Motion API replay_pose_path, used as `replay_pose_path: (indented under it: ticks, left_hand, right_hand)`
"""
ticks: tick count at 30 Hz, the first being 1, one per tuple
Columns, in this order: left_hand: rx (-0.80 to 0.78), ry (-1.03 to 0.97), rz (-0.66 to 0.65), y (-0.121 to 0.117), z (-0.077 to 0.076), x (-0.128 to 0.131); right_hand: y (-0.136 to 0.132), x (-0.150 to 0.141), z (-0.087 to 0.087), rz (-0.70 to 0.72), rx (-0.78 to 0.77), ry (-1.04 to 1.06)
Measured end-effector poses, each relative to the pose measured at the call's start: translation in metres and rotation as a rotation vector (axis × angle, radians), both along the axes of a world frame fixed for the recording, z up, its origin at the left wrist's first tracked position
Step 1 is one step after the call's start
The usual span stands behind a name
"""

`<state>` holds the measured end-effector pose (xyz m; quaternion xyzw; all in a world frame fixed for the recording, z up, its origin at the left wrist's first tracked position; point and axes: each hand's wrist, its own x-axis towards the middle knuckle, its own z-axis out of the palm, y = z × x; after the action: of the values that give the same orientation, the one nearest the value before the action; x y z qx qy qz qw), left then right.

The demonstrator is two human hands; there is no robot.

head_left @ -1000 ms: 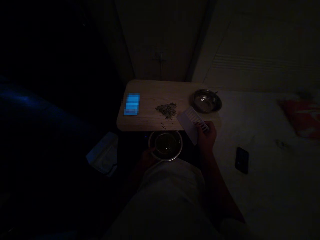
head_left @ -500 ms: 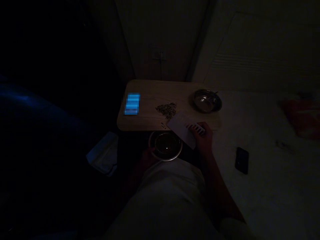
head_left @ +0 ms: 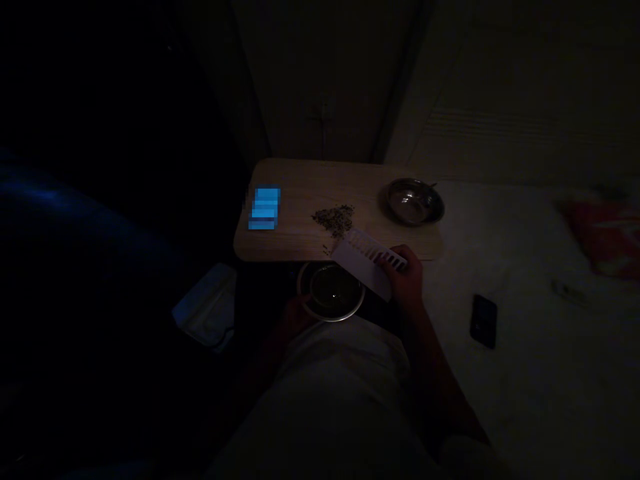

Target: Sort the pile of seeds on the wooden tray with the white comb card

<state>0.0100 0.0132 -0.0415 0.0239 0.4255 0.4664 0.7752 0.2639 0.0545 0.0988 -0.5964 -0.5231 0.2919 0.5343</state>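
Observation:
My left hand [head_left: 296, 316] grips the near-left rim of a round metal bowl [head_left: 334, 313], held just below the table's front edge. The bowl's inside is dark, and its contents cannot be made out. In my right hand [head_left: 407, 280] is a flat pale card [head_left: 361, 267] with a row of dark and light stripes along its upper edge. The card's left end is at the table edge, partly over the bowl's right side. Just beyond it, a heap of small dark seed-like bits [head_left: 334, 219] lies on the wooden table [head_left: 295, 177], with a few strays near the edge.
A second metal bowl [head_left: 415, 203] with a thin handle sticking out stands at the table's right. A glowing blurred screen [head_left: 265, 208] is at the left. On the pale surface to the right lie a phone [head_left: 484, 321] and a red item [head_left: 607, 237]. The room is very dark.
The card has shifted slightly left and toward me, its striped edge now showing more fully. My left hand and the bowl stay in place, and the heap looks much the same.

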Motion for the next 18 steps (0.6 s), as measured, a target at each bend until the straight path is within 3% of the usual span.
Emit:
replay_pose_path:
  ticks: [3,8,13,18]
  left_hand:
    - [0.016,0.014,0.03,-0.001,0.001,0.0]
    - [0.006,-0.031,-0.042,0.003,0.004,0.002]
    - [0.013,-0.005,-0.017,0.003,-0.003,-0.002]
    - [0.008,-0.088,-0.078,0.005,-0.006,0.0]
  right_hand:
    - [0.0,0.001,-0.002,0.01,0.01,0.009]
    - [0.001,0.002,-0.004,-0.012,0.01,0.01]
    - [0.001,0.002,-0.004,-0.036,0.011,0.026]
    - [0.002,-0.001,-0.007,-0.042,0.028,0.028]
